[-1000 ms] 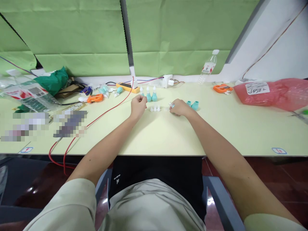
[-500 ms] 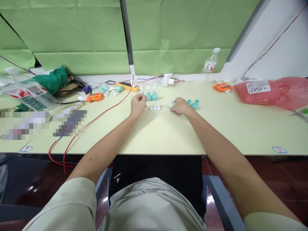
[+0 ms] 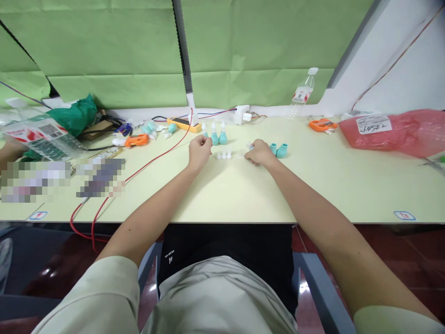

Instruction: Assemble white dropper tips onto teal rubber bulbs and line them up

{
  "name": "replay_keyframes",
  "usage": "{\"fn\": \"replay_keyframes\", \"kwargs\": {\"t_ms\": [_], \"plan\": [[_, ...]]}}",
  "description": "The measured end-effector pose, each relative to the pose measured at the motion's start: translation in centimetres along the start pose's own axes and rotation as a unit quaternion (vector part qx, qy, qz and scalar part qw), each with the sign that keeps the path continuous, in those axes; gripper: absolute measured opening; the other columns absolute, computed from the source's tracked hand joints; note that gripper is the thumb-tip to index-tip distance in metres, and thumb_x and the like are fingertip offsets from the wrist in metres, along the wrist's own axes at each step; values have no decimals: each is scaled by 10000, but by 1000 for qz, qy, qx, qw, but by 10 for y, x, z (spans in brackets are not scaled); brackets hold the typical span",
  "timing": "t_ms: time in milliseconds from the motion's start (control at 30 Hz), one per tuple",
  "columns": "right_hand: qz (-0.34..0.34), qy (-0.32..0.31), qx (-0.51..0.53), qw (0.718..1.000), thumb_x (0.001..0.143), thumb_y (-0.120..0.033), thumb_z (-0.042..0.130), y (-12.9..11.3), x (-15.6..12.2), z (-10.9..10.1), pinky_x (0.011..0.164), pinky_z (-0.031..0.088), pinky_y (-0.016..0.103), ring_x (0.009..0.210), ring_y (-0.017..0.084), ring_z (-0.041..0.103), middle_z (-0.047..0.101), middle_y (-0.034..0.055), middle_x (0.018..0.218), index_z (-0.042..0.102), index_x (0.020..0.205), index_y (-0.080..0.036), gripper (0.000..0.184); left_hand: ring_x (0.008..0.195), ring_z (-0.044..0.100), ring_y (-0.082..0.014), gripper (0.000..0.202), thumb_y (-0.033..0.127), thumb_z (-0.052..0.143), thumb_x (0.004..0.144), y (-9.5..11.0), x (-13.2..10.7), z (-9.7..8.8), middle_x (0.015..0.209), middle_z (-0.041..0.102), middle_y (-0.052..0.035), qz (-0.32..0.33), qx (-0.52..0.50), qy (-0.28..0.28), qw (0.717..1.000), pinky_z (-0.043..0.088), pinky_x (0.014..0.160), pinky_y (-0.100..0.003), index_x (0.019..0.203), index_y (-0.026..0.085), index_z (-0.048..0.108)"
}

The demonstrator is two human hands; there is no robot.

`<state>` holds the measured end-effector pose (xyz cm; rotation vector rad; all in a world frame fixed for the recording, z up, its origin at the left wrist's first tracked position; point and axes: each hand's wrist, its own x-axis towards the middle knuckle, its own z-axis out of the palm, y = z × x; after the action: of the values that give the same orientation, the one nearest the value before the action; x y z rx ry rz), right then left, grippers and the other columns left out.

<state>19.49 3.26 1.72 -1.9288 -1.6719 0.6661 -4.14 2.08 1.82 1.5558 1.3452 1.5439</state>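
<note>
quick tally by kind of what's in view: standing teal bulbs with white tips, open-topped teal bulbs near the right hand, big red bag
teal bulbs with white tips: 3
open-topped teal bulbs: 2
red bag: 1
total: 6

Was prob. a workshop: long tbl (image 3: 222, 199) stood below green sheets (image 3: 111, 41); red cable (image 3: 93, 229) ran across, white elec. box (image 3: 240, 115) sat at back, red bag (image 3: 406, 137) w/ handwritten label (image 3: 373, 124) lay at rt.
</note>
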Motion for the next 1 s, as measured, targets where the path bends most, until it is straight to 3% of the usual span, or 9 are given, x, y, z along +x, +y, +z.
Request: {"fn": "replay_keyframes", "kwargs": {"t_ms": [333, 1000], "plan": [[-3, 23, -16, 1000, 672, -159, 778, -1, -2, 2, 473, 507, 301, 548, 205, 641, 693, 96, 770, 609, 1057, -140, 420, 512, 540, -115, 144, 249, 553, 810, -2, 0, 0, 542, 540, 21, 7, 5, 2, 1000, 401, 524, -242, 685, 188, 586], [-3, 40, -9, 999, 643, -144, 751, -3, -4, 3, 471, 450, 312, 521, 198, 579, 636, 59, 692, 606, 1010, -165, 395, 524, 534, -122, 145, 234, 563, 815, -1, 0, 0, 561, 543, 15, 4, 6, -3, 1000, 401, 548, -260, 679, 187, 585]]}}
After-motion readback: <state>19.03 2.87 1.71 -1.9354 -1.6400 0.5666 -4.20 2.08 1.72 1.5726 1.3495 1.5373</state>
